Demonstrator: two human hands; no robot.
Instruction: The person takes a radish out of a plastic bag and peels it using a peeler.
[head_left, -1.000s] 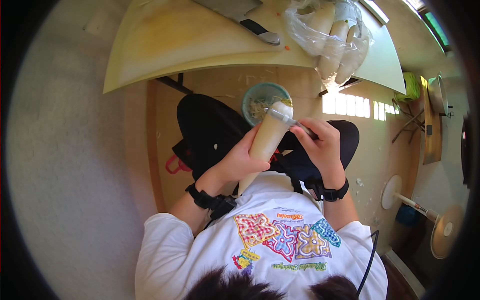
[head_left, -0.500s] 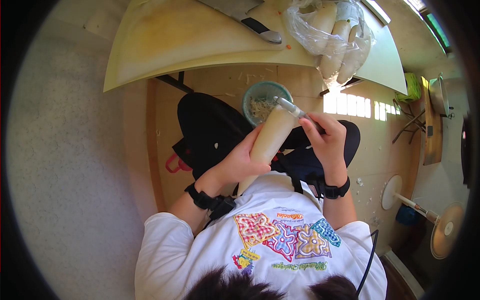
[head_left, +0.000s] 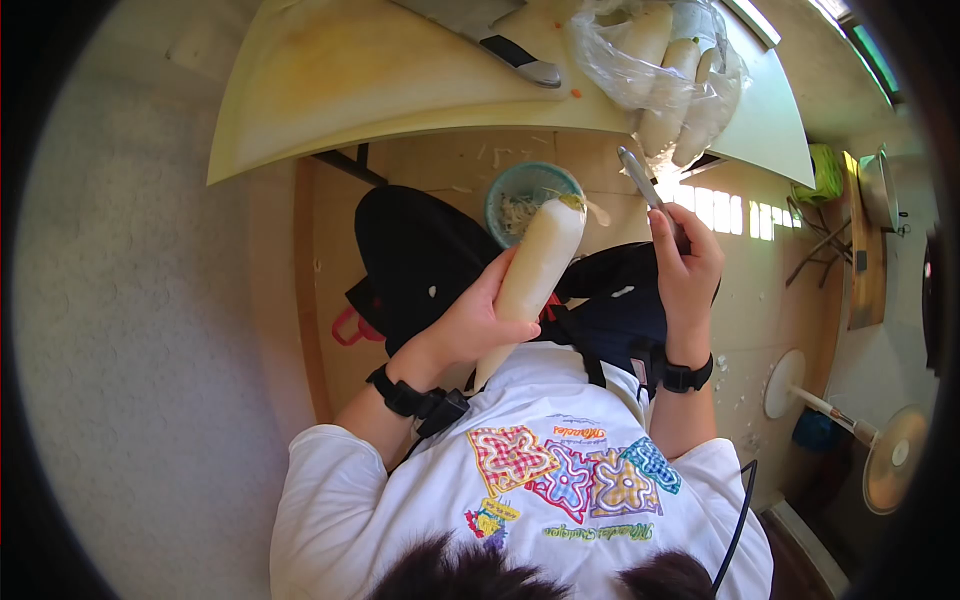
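Observation:
A long white daikon radish slants up across my lap, its greenish stem end pointing away from me. My left hand is wrapped round its lower half. In my right hand is a silver peeler, held up to the right, apart from the radish. A strip of peel shows beside the radish's stem end. Beyond that end, on the floor between my knees, stands a blue-green basin with pale peelings in it. The radish hides part of the basin.
On the table ahead lie a cleaver and a clear plastic bag of several daikon radishes. Scraps dot the tiled floor. A fan stands at right, near a wooden board and a green item.
My right hand has moved the peeler away from the radish's far end, to the right. A strip of peel now shows at that end. My left hand keeps its hold.

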